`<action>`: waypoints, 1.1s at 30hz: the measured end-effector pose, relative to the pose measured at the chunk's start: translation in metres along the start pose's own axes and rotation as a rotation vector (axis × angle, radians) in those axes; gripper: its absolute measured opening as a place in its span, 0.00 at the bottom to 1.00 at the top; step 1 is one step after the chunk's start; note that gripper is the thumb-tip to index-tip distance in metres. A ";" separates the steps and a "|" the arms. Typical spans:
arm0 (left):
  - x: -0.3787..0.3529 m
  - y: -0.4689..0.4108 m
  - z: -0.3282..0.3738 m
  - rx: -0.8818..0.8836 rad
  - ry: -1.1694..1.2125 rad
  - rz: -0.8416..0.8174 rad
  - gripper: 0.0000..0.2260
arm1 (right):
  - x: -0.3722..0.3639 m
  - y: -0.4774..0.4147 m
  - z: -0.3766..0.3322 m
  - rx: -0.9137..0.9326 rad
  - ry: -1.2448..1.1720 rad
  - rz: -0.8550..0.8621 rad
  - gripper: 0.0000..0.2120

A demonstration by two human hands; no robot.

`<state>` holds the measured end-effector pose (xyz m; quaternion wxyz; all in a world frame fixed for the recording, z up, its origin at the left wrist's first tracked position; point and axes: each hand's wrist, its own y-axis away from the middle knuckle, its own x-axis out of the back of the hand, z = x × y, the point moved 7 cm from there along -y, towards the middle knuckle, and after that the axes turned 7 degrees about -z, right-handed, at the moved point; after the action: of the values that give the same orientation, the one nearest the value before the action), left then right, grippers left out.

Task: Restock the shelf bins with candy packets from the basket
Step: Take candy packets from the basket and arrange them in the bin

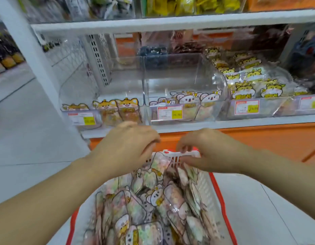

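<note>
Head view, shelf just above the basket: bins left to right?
Left to right: clear plastic bin of orange fox-face packets → clear plastic bin of white koala-face packets → clear plastic bin heaped with yellow cat-face packets → clear bin cut off at the right edge.

Four price tags along front edge of shelf point(241, 125), one per clear bin; each white, red-bordered, yellow patch at lower right.
Middle tag point(169, 113), on middle bin point(179, 76): yellow patch reads "16.90"; small print above too blurred.
Right tag point(247, 107), on right bin point(269, 110): patch seems "16.90", blurred.
Left tag point(81, 119), on left bin point(77, 92): digits illegible.
Far-right tag point(310, 103), at frame edge: illegible.
Packets point(270, 90) in right bin: yellow characters under cat face, unreadable.
</note>
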<state>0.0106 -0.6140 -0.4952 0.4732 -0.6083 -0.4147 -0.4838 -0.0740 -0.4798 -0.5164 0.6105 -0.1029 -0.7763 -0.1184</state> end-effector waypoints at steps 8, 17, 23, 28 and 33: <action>-0.130 0.076 0.020 0.094 0.137 -0.691 0.13 | -0.151 0.021 0.026 -0.158 0.145 -0.709 0.20; -0.226 0.114 0.024 0.047 0.112 -1.069 0.27 | -0.226 0.018 0.048 0.011 0.433 -0.802 0.20; -0.221 0.100 0.022 0.049 0.191 -1.044 0.22 | -0.169 0.002 0.057 -0.096 0.082 -0.553 0.09; -0.197 0.075 0.018 0.246 0.611 -0.870 0.22 | -0.103 0.004 0.068 -0.308 -0.384 -0.182 0.10; -0.167 0.063 0.028 0.474 1.210 -0.726 0.14 | -0.084 0.016 0.067 -0.543 -0.820 0.001 0.22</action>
<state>0.0453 -0.6073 -0.6726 0.5479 0.0581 -0.3501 -0.7576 -0.1113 -0.4455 -0.6124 0.2058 -0.2968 -0.8937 -0.2661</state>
